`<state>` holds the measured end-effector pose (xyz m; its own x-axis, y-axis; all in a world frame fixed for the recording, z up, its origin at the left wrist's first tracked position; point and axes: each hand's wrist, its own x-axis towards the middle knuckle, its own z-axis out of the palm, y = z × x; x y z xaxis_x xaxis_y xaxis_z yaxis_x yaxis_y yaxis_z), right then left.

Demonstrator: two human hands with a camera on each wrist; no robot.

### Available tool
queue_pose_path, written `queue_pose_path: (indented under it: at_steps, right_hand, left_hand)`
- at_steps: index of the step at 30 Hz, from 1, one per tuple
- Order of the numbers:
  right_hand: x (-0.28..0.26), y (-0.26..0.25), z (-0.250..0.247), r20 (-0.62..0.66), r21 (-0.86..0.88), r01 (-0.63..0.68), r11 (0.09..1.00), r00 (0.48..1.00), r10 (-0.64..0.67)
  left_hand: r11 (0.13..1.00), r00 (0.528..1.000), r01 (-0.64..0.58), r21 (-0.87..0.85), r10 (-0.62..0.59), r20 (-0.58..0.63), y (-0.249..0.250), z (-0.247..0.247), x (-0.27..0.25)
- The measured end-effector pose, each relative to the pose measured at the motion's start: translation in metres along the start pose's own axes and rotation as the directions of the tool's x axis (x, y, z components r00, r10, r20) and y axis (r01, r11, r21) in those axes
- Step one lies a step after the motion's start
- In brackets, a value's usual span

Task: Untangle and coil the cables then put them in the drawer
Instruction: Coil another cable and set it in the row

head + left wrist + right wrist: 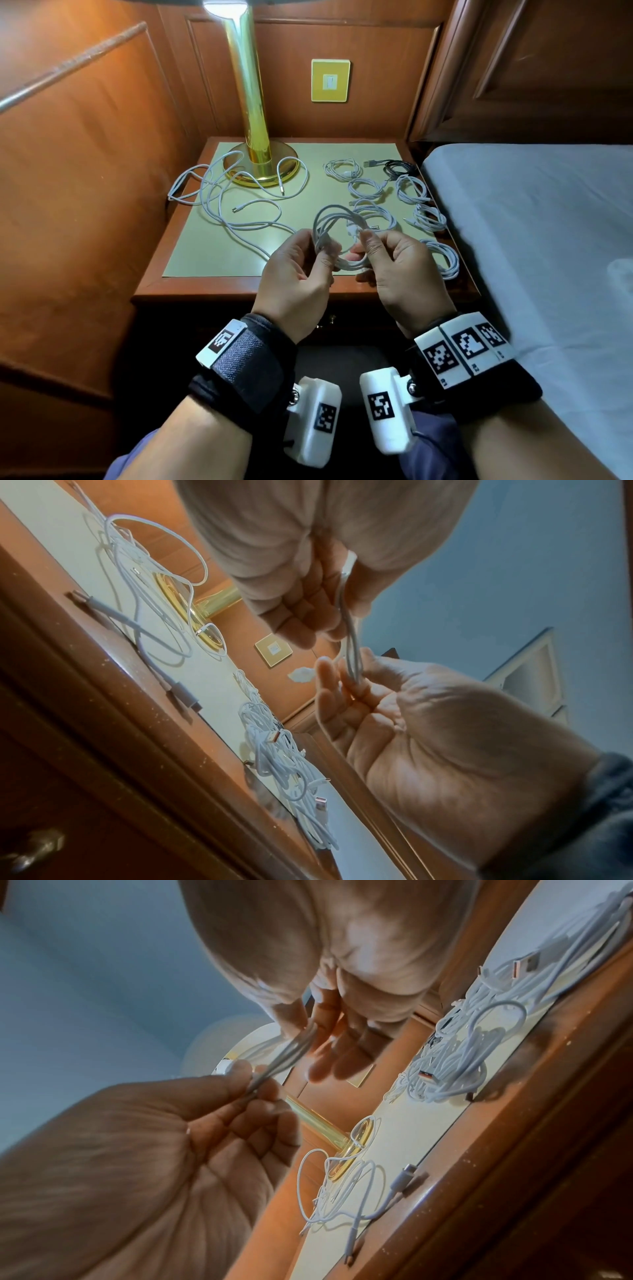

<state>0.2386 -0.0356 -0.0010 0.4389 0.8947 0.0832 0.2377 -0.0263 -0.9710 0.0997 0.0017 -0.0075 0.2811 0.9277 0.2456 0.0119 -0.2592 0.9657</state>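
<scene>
Both hands, left hand [294, 270] and right hand [394, 265], pinch a white cable coil [337, 228] with curled fingers above the surface [219, 253] (loose cables [236, 202] lie left, coiled bundles [407, 205] right).

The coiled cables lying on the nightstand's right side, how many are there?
7: white coils at the back, middle, near the hands, right edge, front; one black coil at the back. The hands may hide more.

White cable [337, 236] looped in coil, held above nightstand; loose cables [222, 192] tangled left
</scene>
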Motion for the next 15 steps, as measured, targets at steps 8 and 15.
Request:
queue_pose_path:
  at_steps: [8, 15]
  right_hand:
    - [0.0031, -0.0026, 0.0002, -0.025, 0.331, -0.077, 0.941, 0.996, 0.090]
    - [0.0064, -0.0055, -0.0013, 0.096, 0.518, -0.253, 0.817, 0.966, 0.238]
  left_hand:
    - [0.998, 0.999, 0.044, 0.043, -0.045, 0.004, -0.0046, 0.0016, 0.0022]
    - [0.991, 0.985, 0.103, -0.088, -0.090, 0.144, -0.0038, -0.0014, 0.0015]
